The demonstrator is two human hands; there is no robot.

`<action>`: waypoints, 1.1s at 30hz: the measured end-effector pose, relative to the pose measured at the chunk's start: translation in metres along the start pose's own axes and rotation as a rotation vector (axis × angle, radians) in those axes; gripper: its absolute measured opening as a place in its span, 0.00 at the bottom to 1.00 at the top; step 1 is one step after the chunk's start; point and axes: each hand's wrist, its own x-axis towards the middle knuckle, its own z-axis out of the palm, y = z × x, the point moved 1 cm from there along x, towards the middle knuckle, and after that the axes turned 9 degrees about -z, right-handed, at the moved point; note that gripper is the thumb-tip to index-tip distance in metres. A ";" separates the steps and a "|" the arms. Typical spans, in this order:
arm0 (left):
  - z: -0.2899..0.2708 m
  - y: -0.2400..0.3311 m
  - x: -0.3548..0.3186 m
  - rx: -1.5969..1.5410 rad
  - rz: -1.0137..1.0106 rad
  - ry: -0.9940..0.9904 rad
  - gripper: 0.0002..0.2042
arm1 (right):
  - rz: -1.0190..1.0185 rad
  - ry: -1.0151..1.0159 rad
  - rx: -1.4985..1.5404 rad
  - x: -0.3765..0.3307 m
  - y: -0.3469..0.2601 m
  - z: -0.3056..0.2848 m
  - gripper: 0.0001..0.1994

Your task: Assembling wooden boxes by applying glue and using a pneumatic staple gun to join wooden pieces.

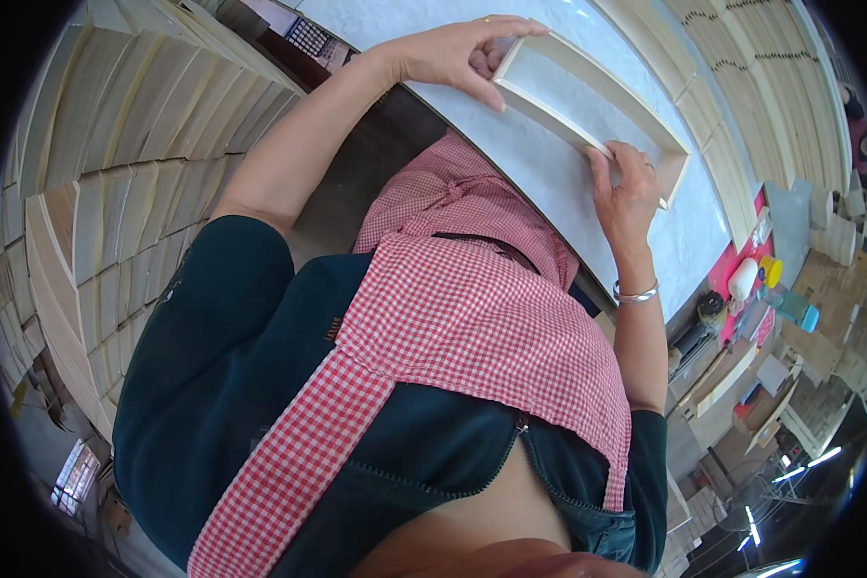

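Stacks of pale flat wooden boards [135, 173] are filling the left side, smooth-edged and layered. The left hand [458, 53], arm stretched forward, is gripping the near-left corner of a shallow rectangular wooden frame [588, 72], fingers curled over its rim and thumb along its side. The frame is lying flat on a glossy white marbled tabletop [568, 202], open and holding nothing. The right hand [626, 193], wearing a silver bangle [636, 294], is pinching the frame's near edge, fingertips closed on the thin wall. More pale boards [742, 106] are lining the table's right side.
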 end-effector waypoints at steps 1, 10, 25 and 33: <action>0.000 -0.005 -0.001 0.040 0.099 0.011 0.40 | 0.007 -0.005 0.007 0.001 -0.001 0.001 0.08; -0.004 -0.004 0.001 0.189 0.142 0.056 0.44 | -0.255 0.034 0.174 0.058 -0.056 0.013 0.16; -0.003 -0.007 0.002 -0.179 0.045 -0.129 0.45 | -0.430 -0.014 0.505 0.134 -0.065 0.033 0.19; -0.001 0.000 0.004 0.024 0.135 -0.003 0.48 | -0.418 0.112 0.127 0.344 -0.030 0.155 0.16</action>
